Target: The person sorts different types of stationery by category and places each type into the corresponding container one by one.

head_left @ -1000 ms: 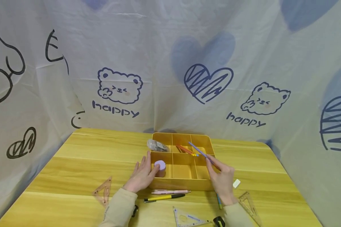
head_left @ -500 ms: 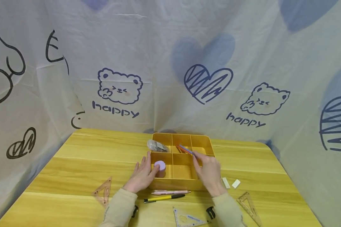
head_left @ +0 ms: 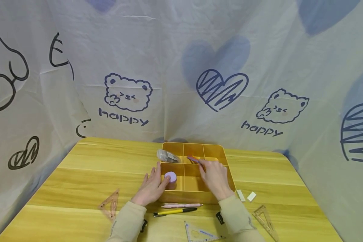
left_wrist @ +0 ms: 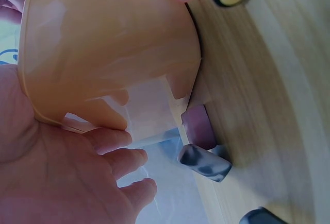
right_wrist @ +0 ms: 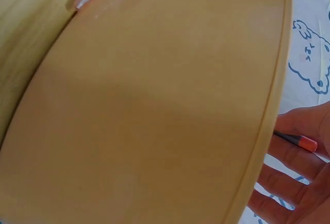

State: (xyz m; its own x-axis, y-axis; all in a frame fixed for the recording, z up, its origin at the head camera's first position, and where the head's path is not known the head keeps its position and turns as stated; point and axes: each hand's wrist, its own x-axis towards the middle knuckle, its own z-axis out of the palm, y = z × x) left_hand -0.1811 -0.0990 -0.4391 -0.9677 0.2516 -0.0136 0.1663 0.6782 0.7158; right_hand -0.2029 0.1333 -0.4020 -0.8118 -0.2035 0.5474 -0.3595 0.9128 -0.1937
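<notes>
A yellow compartment organizer [head_left: 196,196] stands at the middle of the table. My left hand [head_left: 151,186] rests against its left wall, fingers along the outside, thumb reaching over the rim to a lavender-lidded jar [head_left: 170,180]. The left wrist view shows those fingers loosely extended beside the box. Over the back middle compartment my right hand [head_left: 216,176] pinches a slim purple pencil [head_left: 196,160], its grip end hidden by the fingers. Orange-red pencils [head_left: 191,156] lie under it, mostly covered. In the right wrist view a dark stick with a red end [right_wrist: 308,142] shows by the thumb.
A clear packet [head_left: 168,155] leans in the back left compartment. In front of the organizer lie a pink pen [head_left: 183,205] and a yellow-black pen [head_left: 175,211]. Set squares [head_left: 110,205] and white erasers [head_left: 251,196] lie around on the table.
My right hand has moved left and slightly up with the purple pencil, lowering it over the orange-red pencils in the back middle compartment. The left hand stays in place.
</notes>
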